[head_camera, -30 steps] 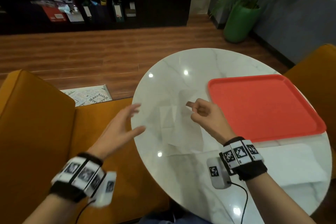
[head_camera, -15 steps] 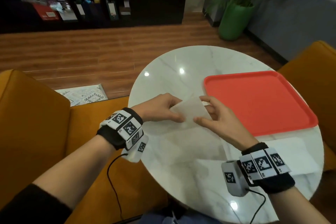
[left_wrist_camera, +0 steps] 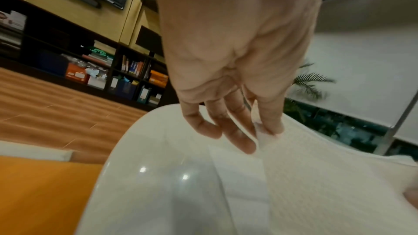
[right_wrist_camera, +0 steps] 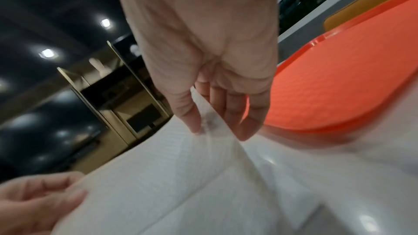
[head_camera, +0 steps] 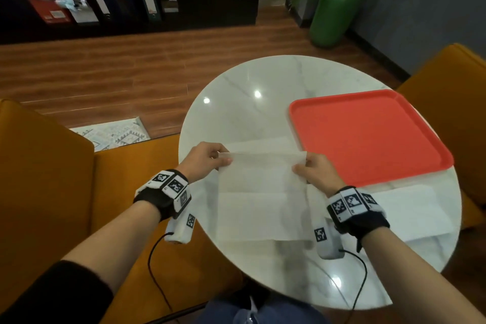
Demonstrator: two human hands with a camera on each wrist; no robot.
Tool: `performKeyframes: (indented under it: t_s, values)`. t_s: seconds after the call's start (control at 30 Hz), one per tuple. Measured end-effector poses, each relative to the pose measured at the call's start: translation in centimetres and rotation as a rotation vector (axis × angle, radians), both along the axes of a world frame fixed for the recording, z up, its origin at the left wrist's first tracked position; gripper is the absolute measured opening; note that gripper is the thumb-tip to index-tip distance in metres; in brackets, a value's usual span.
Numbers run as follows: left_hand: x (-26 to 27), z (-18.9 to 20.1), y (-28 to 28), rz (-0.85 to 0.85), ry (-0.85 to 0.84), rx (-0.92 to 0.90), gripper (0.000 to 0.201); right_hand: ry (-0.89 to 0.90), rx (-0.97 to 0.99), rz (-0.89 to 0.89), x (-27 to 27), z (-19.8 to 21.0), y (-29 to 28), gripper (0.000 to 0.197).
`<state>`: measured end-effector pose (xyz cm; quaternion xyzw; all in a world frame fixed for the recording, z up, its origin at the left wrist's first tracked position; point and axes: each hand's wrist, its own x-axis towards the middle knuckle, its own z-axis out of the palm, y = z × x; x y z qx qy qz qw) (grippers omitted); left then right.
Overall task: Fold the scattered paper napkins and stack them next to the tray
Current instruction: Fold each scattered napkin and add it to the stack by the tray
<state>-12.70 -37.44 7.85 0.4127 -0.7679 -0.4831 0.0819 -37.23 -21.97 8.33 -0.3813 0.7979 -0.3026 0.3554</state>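
My left hand (head_camera: 203, 160) and right hand (head_camera: 317, 173) each pinch a far corner of one white paper napkin (head_camera: 259, 197); a second white napkin (head_camera: 413, 208) lies right, near one red plastic tray (head_camera: 368, 137).

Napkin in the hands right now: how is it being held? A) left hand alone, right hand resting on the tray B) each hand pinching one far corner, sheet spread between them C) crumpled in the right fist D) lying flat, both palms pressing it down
B: the left hand and the right hand each pinch a far corner of the napkin, which is spread between them over the table.
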Motion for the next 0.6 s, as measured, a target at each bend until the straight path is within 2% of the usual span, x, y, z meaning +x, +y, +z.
performKeyframes:
  t_s: [0.03, 0.1, 0.2, 0.37, 0.6]
  values:
    - [-0.3, -0.7, 0.1, 0.024, -0.01, -0.021, 0.006, 0.064, 0.056, 0.018, -0.1, -0.4, -0.2, 0.009]
    - [-0.8, -1.6, 0.2, 0.085, -0.025, -0.063, 0.008, 0.143, 0.105, -0.003, -0.1, -0.8, -0.3, 0.017]
    - [-0.9, -1.8, 0.6, 0.115, 0.009, -0.105, 0.011, 0.172, 0.035, -0.056, -0.5, -1.2, 0.1, 0.011]
    - [1.1, -1.3, 2.2, 0.056, 0.082, -0.051, 0.007, 0.227, -0.013, -0.036, -0.4, -1.7, 2.8, 0.007]
    - [3.3, -2.7, 5.4, -0.151, -0.049, -0.03, 0.008, 0.276, 0.022, 0.03, 0.1, -4.4, 6.0, 0.015]
